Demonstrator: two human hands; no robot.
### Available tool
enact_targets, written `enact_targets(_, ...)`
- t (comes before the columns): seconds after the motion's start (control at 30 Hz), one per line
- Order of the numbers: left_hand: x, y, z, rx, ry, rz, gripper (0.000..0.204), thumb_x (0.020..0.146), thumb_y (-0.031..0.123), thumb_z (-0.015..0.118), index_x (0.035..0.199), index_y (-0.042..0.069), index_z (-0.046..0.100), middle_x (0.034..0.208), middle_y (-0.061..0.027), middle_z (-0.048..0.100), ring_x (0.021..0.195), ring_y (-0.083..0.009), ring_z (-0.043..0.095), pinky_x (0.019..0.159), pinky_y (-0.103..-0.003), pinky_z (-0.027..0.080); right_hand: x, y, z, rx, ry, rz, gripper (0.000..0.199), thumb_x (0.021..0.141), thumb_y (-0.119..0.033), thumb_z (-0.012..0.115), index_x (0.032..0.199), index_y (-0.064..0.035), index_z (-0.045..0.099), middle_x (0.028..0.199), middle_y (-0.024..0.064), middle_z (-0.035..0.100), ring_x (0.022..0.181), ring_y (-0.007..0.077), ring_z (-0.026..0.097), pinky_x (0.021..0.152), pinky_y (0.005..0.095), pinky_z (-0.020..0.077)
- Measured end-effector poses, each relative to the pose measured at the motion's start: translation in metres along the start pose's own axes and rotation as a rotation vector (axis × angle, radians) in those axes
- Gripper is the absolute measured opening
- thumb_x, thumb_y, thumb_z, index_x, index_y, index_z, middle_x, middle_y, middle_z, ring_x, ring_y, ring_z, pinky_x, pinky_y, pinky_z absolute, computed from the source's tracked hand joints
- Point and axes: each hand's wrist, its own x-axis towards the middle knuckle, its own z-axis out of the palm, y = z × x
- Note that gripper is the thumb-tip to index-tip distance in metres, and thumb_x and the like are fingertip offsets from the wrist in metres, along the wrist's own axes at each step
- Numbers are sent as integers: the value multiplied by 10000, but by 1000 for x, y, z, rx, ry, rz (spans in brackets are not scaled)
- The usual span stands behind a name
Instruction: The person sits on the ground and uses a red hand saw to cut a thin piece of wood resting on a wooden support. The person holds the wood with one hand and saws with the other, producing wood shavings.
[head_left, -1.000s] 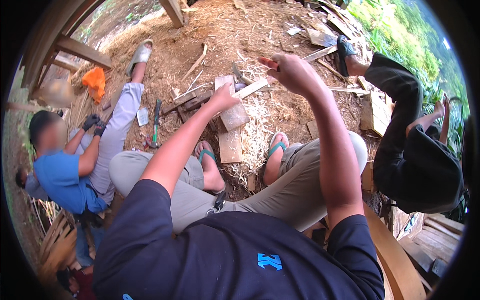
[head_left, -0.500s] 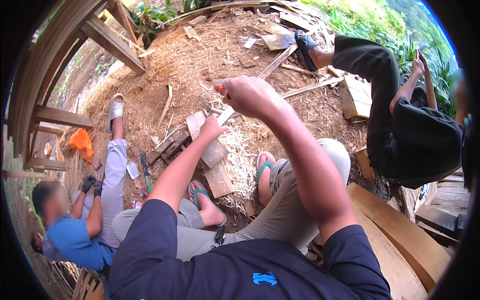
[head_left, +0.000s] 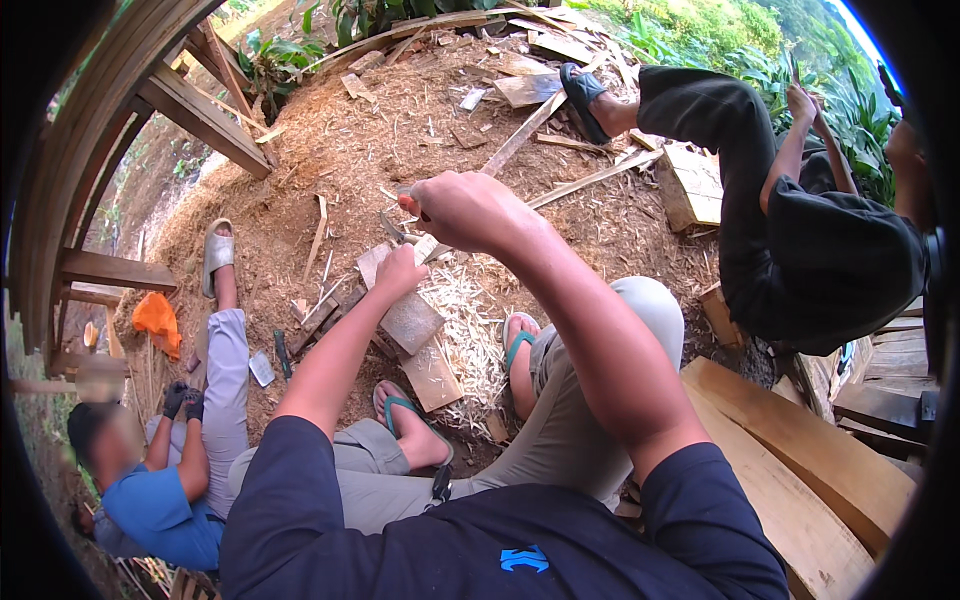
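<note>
I sit with both arms stretched out over a wooden block (head_left: 412, 322) on the ground between my feet. My left hand (head_left: 400, 270) pinches a pale, thin piece of wood (head_left: 426, 246) standing on the block. My right hand (head_left: 462, 210) is a closed fist just above and to the right of it, gripping a tool whose dark blade (head_left: 388, 226) sticks out toward the left. Pale wood shavings (head_left: 472, 330) lie heaped beside the block, next to my foot in a teal sandal (head_left: 518, 338).
A person in a blue shirt (head_left: 150, 505) sits at the lower left with a leg stretched out. Another person in dark clothes (head_left: 820, 250) sits at the right. Thick planks (head_left: 800, 450) lie to my right. A timber frame (head_left: 110, 270) stands at the left, and offcuts litter the sawdust ground.
My right hand has come down from higher up and now sits close above my left hand. My view has shifted so the block lies lower and more central.
</note>
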Motion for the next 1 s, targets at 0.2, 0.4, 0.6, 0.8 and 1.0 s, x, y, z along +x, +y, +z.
enact_targets(0.2, -5, 7, -15, -44, -45, -19, 473, 830, 326, 690, 1120, -34, 594, 1092, -289, 677, 1057, -444, 647, 910, -513, 511, -1, 2, -2, 24, 35, 3, 127, 814, -106, 635, 876, -67, 738, 869, 156, 735, 856, 345, 731, 748, 456, 580)
enact_targets(0.4, -11, 16, -18, -61, -55, -1, 446, 840, 320, 694, 1098, -32, 604, 1091, -282, 686, 1068, -425, 659, 912, -507, 522, -1, 5, -4, 17, 14, 32, 147, 835, -105, 620, 918, -77, 739, 891, 165, 733, 867, 358, 725, 763, 469, 577)
enact_targets(0.6, -13, 18, -18, -72, -58, 0, 443, 840, 313, 691, 1099, -37, 607, 1083, -285, 688, 1057, -427, 662, 913, -507, 523, -2, 8, -4, 27, 8, -6, 460, 1054, -374, 502, 894, 17, 683, 801, 241, 681, 775, 409, 679, 734, 499, 526)
enact_targets(0.8, -37, 5, -17, -123, -56, -11, 440, 843, 313, 694, 1107, -28, 607, 1081, -285, 691, 1044, -438, 666, 910, -514, 528, 1, 6, -2, 9, 17, -14, 422, 1037, -360, 540, 917, 15, 692, 815, 235, 694, 785, 390, 694, 746, 481, 542)
enact_targets(1.0, -87, -40, -23, -78, -31, -23, 462, 849, 329, 704, 1162, 6, 599, 1040, -289, 695, 1005, -446, 675, 880, -517, 543, 1, -3, -6, -31, -18, -13, 222, 940, -226, 616, 947, -31, 720, 884, 195, 726, 830, 356, 719, 769, 472, 563)
